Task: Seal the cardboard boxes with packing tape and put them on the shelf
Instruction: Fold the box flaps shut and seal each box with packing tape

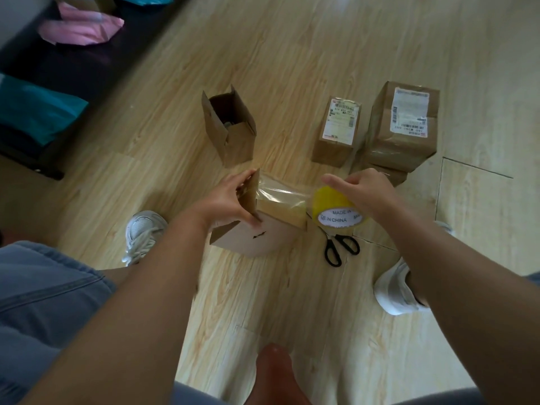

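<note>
Floor of pale wood-grain planks (pixel 277 54) fills the view from above. A dark low unit (pixel 67 71) runs along the upper left, cut off by the frame, with a pink bag (pixel 79 27) and a teal bag (pixel 35 109) lying blurred on it.

At upper right a large labelled box (pixel 406 124) sits on another box that shows only an edge. A smaller labelled box (pixel 337 133) stands just beside it. Left of these, well apart, stands an open box (pixel 230 127); its contents are too dim to make out.

Nearest the person lies a small box (pixel 263 232), partly hidden by the left hand (pixel 233 197), whose fingers pinch its raised flap. The right hand (pixel 365 191) curls over a yellow tape roll (pixel 336 211), forefinger pointing left. A clear tape strip (pixel 280 191) stretches from roll to box.

Black scissors (pixel 340 247) lie on the floor below the roll, blades hidden beneath it. White shoes (pixel 143 232) flank the scene.
</note>
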Available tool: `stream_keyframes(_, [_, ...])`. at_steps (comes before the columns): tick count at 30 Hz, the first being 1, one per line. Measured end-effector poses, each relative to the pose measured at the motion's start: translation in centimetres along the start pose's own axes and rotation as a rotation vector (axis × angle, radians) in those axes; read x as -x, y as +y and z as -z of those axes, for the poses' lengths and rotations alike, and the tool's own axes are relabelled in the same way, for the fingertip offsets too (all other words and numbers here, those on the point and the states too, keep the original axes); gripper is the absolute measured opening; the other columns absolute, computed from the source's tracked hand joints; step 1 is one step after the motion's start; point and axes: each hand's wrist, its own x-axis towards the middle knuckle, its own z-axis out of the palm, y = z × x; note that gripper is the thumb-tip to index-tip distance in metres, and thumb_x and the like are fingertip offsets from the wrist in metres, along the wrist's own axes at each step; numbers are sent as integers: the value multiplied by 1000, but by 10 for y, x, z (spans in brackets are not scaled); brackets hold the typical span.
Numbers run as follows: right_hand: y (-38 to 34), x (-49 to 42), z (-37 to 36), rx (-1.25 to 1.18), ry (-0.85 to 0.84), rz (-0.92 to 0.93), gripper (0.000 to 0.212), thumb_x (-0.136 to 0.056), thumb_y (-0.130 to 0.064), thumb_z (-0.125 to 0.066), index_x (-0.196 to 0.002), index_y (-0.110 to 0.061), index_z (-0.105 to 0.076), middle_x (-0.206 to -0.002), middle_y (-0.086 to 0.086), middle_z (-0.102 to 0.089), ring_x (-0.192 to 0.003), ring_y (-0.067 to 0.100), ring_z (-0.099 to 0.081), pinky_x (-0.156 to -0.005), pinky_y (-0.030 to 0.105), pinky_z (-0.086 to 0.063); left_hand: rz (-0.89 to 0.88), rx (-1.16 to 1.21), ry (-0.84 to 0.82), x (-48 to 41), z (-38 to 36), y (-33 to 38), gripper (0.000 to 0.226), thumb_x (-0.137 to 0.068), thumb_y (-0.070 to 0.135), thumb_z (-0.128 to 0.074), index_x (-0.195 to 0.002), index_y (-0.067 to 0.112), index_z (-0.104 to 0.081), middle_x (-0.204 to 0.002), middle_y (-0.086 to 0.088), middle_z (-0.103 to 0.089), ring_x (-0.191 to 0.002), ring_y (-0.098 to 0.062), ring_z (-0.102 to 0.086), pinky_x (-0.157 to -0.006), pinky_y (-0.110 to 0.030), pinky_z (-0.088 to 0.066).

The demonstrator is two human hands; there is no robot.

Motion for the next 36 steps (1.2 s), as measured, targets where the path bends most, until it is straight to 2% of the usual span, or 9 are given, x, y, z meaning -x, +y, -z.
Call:
stream_keyframes(4, [4, -1, -4, 280, -9, -7, 59, -86, -74, -52, -65, -19, -50, -59, 3, -60, -57, 13, -55, -50, 27, -40, -9, 19, -18, -2, -7, 2, 126, -53, 9, -95, -155, 35, -26, -137, 13, -36, -133, -13, -37, -112, -39, -37])
stream_keyframes(8, [4, 0, -6, 267, -24, -24, 59, -83, -76, -54, -58, -25, -38, -55, -3, -48, -52, 10, -46, -49, 25, -31, -9, 54, -16, -5, -10, -2, 126, -53, 8, -95, -155, 34, -26, -139, 11, -37, -134, -13, -37, -111, -38, -37])
stream_keyframes(14, [5, -7, -16, 293, -45, -46, 65, -81, -79, -52, -61, -18, -49, -56, 0, -52, -53, 13, -51, -48, 25, -34, 8, 143, -42, -12, -10, -6, 128, -49, 7, -95, -153, 40, -28, -141, 11, -38, -134, -14, -38, -113, -44, -39])
stream_keyframes(20, [2, -16, -23, 341, 7, -30, 73, -81, -82, -47, -65, -11, -55, -59, 3, -54, -52, 14, -51, -47, 26, -37, -1, 368, -96, -25, -12, -14, 139, -31, 12, -94, -151, 43, -31, -146, 12, -42, -137, -8, -38, -113, -41, -41])
stream_keyframes(23, [-1, -23, -23, 371, 29, 1, 68, -81, -82, -48, -65, -16, -54, -61, 2, -57, -57, 13, -53, -49, 26, -39, 0, 467, -150, -32, -13, -21, 142, -37, 0, -92, -155, 40, -24, -150, 9, -43, -137, -11, -42, -112, -43, -42])
stream_keyframes(26, [-4, -29, -25, 376, 41, -4, 75, -81, -82, -48, -71, -9, -63, -62, 3, -58, -59, 15, -56, -52, 28, -43, -4, 519, -191, -36, -14, -28, 142, -41, -2, -92, -155, 42, -20, -152, 11, -42, -138, -11, -43, -113, -44, -40])
stream_keyframes(29, [-11, -31, -30, 381, 28, -5, 81, -80, -83, -47, -81, -5, -67, -63, 5, -60, -61, 17, -58, -52, 28, -44, 14, 507, -207, -33, -8, -35, 144, -43, 1, -92, -156, 44, -15, -156, 11, -35, -141, -10, -38, -113, -38, -39])
stream_keyframes(34, [-24, -27, -45, 366, -4, 18, 81, -81, -83, -48, -96, -7, -71, -70, 4, -64, -66, 15, -60, -56, 30, -49, 127, 361, -196, -23, 2, -45, 140, -51, -3, -86, -155, 48, -7, -160, 6, -27, -147, -16, -26, -121, -49, -25])
stream_keyframes(36, [-28, -24, -49, 370, -11, 30, 79, -82, -82, -47, -99, -9, -72, -74, 3, -64, -68, 13, -58, -61, 29, -50, 165, 274, -166, -16, 3, -39, 140, -57, 0, -87, -156, 46, 2, -163, 4, -19, -147, -17, -24, -121, -44, -24])
